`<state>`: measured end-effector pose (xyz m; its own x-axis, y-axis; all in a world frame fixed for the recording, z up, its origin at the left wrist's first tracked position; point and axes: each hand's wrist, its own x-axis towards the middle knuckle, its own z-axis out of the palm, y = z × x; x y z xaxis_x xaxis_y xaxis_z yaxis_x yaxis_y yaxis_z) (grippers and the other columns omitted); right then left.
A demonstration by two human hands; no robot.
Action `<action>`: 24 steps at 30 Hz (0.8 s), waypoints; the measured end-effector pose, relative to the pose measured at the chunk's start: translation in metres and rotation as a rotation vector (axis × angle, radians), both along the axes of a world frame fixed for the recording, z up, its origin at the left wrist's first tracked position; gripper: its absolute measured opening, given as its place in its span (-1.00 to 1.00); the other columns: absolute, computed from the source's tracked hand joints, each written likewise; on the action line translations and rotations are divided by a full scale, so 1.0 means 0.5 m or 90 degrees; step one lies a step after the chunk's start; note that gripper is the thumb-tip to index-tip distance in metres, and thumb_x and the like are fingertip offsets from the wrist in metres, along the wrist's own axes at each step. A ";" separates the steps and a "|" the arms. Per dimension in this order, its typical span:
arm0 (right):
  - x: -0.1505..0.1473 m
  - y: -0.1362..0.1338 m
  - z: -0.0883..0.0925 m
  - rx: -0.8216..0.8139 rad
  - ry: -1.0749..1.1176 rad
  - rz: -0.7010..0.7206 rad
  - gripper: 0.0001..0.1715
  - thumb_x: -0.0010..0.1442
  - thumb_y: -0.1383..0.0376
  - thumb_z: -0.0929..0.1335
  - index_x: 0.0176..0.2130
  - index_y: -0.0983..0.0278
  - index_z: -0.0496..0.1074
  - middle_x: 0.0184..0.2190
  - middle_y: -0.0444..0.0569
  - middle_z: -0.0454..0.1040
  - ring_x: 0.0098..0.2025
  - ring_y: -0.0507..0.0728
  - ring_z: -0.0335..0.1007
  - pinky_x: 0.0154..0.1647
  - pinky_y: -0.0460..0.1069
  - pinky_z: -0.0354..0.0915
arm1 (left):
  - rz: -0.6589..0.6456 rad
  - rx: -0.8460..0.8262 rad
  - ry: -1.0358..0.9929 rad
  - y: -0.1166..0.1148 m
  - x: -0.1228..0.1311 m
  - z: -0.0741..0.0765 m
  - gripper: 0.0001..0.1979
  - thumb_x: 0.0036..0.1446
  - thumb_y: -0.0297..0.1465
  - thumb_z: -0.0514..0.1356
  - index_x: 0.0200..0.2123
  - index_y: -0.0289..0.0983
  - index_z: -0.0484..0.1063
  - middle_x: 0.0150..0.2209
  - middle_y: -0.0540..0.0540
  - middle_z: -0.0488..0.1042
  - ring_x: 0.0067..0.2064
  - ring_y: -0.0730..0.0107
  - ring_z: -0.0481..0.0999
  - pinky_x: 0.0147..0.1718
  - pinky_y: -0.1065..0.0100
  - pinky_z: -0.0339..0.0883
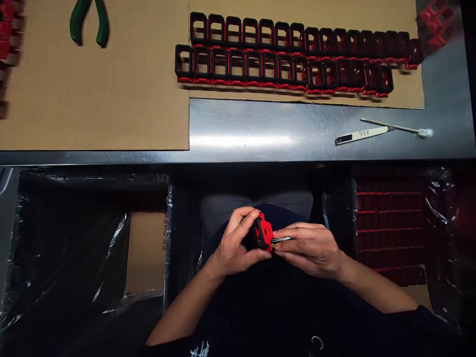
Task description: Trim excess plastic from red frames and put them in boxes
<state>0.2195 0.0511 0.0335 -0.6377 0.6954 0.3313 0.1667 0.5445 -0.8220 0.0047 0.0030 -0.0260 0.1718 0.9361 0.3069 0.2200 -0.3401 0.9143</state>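
My left hand [238, 243] grips a small red and black plastic housing [266, 231] between thumb and fingers, tilted above my lap. My right hand [310, 248] is closed in a pinch around a thin silvery metal tool [281, 240]. The tool's tip meets the lower right edge of the housing, where the fingers partly cover it. What kind of tool it is, I cannot make out.
Two rows of red and black housings [238, 64] stand on cardboard [111, 99] over the metal table [253, 129]. Green-handled pliers [102, 25], a white-handled tool marked A55 [360, 135] and a white-tipped stick [390, 125] lie there. Black-lined bins [74, 238] flank my lap; the right one holds housings [390, 223].
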 end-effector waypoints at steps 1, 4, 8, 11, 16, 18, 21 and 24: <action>-0.001 0.000 0.000 0.006 0.003 -0.001 -0.87 0.22 0.45 0.45 -0.18 0.35 0.57 -0.24 0.10 0.67 -0.24 0.13 0.65 -0.21 -0.04 0.58 | 0.004 0.000 -0.004 -0.001 0.000 0.000 -0.11 0.13 -0.04 0.31 0.42 -0.12 0.02 0.05 -0.28 0.32 0.04 0.07 0.43 -0.05 0.00 0.50; -0.005 0.001 0.002 0.032 0.020 0.000 -0.85 0.21 0.47 0.44 -0.16 0.38 0.57 -0.27 0.12 0.67 -0.23 0.14 0.66 -0.19 -0.04 0.59 | 0.011 -0.010 -0.006 -0.003 0.001 -0.002 -0.10 0.11 -0.04 0.33 0.41 -0.11 0.03 0.06 -0.29 0.33 0.05 0.03 0.44 -0.04 -0.04 0.49; -0.017 -0.002 0.004 0.020 0.037 -0.011 -0.80 0.21 0.48 0.43 -0.13 0.35 0.56 -0.31 0.08 0.67 -0.25 0.13 0.66 -0.19 -0.03 0.59 | 0.004 -0.038 -0.049 -0.009 0.005 -0.011 -0.12 0.15 -0.07 0.31 0.42 -0.07 -0.02 0.09 -0.28 0.29 0.05 0.07 0.45 -0.02 -0.05 0.49; -0.029 0.002 0.003 -0.017 0.048 -0.072 -0.81 0.22 0.47 0.42 -0.15 0.29 0.58 -0.32 0.03 0.68 -0.29 0.13 0.67 -0.25 -0.03 0.59 | 0.027 -0.027 -0.124 -0.013 0.012 -0.017 -0.20 0.14 -0.09 0.33 0.36 -0.10 0.11 0.09 -0.26 0.26 0.04 0.11 0.46 0.00 -0.03 0.48; -0.053 0.076 -0.004 -0.049 0.070 -0.295 -0.91 0.20 0.40 0.46 -0.27 0.22 0.59 -0.29 0.01 0.68 -0.25 0.16 0.64 -0.21 0.03 0.56 | 0.083 -0.061 -0.262 -0.022 0.018 -0.005 -0.25 0.08 -0.11 0.39 0.27 -0.07 0.18 0.14 -0.22 0.32 0.10 0.11 0.49 0.07 0.01 0.44; -0.064 0.130 -0.010 -0.025 0.059 -0.325 -0.91 0.19 0.32 0.47 -0.22 0.22 0.57 -0.23 -0.01 0.66 -0.21 0.16 0.62 -0.20 0.03 0.54 | 0.099 -0.084 -0.295 -0.026 0.017 0.002 -0.27 0.07 -0.12 0.41 0.24 -0.04 0.19 0.17 -0.21 0.35 0.14 0.08 0.49 0.08 0.02 0.44; -0.082 0.213 -0.021 0.038 -0.014 -0.336 -0.64 0.17 0.24 0.48 -0.03 0.25 0.49 -0.16 -0.02 0.61 -0.23 0.12 0.57 -0.25 0.01 0.50 | 0.111 -0.069 -0.302 -0.030 0.016 0.008 -0.27 0.05 -0.17 0.43 0.22 -0.05 0.20 0.18 -0.19 0.37 0.17 0.13 0.48 0.10 0.09 0.43; -0.098 0.276 -0.033 0.141 -0.133 -0.326 -0.64 0.18 0.20 0.45 -0.04 0.26 0.47 -0.21 -0.04 0.58 -0.19 0.16 0.50 -0.15 0.06 0.47 | 0.116 -0.056 -0.294 -0.033 0.017 0.007 -0.26 0.04 -0.19 0.45 0.22 -0.07 0.20 0.19 -0.21 0.37 0.18 0.13 0.48 0.10 0.09 0.43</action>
<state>0.1703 0.1892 0.0169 -0.3069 0.8602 0.4073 0.5998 0.5070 -0.6190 0.0129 -0.0136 -0.0227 -0.1318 0.9640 0.2308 -0.1654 -0.2509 0.9538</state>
